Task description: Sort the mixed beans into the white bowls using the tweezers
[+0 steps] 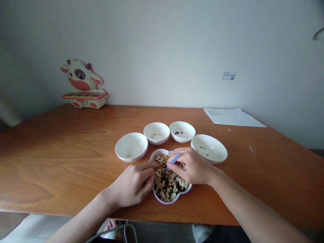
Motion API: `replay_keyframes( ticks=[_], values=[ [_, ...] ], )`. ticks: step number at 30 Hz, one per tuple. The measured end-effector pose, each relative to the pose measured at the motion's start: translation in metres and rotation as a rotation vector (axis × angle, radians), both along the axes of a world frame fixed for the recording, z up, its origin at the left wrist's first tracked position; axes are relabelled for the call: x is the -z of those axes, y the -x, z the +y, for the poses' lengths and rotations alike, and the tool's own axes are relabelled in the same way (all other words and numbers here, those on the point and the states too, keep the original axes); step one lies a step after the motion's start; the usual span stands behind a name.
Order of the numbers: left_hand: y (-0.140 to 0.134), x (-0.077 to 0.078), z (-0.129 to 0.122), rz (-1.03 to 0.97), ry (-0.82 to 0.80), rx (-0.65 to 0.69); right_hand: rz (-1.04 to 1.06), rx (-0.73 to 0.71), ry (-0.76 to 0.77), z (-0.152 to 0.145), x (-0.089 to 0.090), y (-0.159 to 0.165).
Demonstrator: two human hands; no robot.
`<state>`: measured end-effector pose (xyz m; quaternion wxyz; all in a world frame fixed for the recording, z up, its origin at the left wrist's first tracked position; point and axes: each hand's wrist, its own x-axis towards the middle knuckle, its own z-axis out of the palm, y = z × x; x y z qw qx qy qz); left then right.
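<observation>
A lobed white dish holds a mix of peanuts, small yellow kernels or beans and dark seeds. My right hand is over its right side, thumb and fingers pinching slim lavender tweezers; the tip points down into the mix. My left hand lies at the dish's left edge. Its index finger reaches over the rim into the mix, while the other fingers bend beside the rim. Nothing shows in that hand.
Behind the dish curve white bowls: the left bowl and second bowl hold pale pieces, the third bowl black beans, the right bowl dark bits. Papers and a cow toy keyboard are by the wall.
</observation>
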<state>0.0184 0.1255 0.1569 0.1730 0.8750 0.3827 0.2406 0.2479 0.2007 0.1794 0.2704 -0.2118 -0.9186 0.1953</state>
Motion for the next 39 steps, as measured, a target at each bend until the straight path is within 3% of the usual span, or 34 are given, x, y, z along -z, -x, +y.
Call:
replay_keyframes(
  ticks=[7, 19, 39],
  values=[
    [0.0003, -0.0004, 0.0004, 0.01, -0.011, 0.0, -0.034, -0.015, -0.009, 0.0004, 0.0022, 0.0007],
    [0.001, 0.0027, 0.0008, 0.0, -0.01, -0.002, 0.033, 0.105, -0.001, 0.0031, 0.003, -0.0006],
    [0.0026, 0.0057, 0.0004, 0.001, -0.01, 0.0, 0.074, 0.107, -0.015, 0.0066, 0.0013, -0.0065]
  ],
)
